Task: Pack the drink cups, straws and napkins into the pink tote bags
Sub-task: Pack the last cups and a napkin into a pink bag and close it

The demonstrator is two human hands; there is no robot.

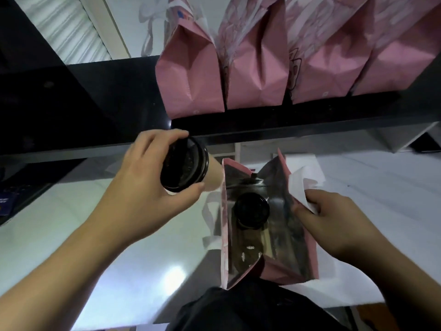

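Pink paper outside and silver foil within, the open tote bag (267, 220) stands on the pale shiny counter (114, 247), its mouth spread wide. Down on its floor, toward the left wall, sits a drink cup (251, 211) with a black lid, upright.

The left hand (148, 185) holds a second cup (185, 164) from above — fingers and thumb curled round the rim of its black lid, the tan body tilted, its lower end pointing toward the bag's left edge. This cup is outside the bag, in the air just beside the upper left corner of the opening.

The right hand (334, 218) grips the bag's right edge, fingers curled over the rim together with a white handle strap (303, 187) that folds up above the knuckles. Whether the thumb is inside or outside the wall, I cannot tell.

On the black ledge (95, 96) beyond the counter, four more pink bags (257, 75) stand in a row, touching side by side, tops folded in. A dark sleeve or garment (250, 309) shows at the bottom edge — the person's own body, close against the counter.
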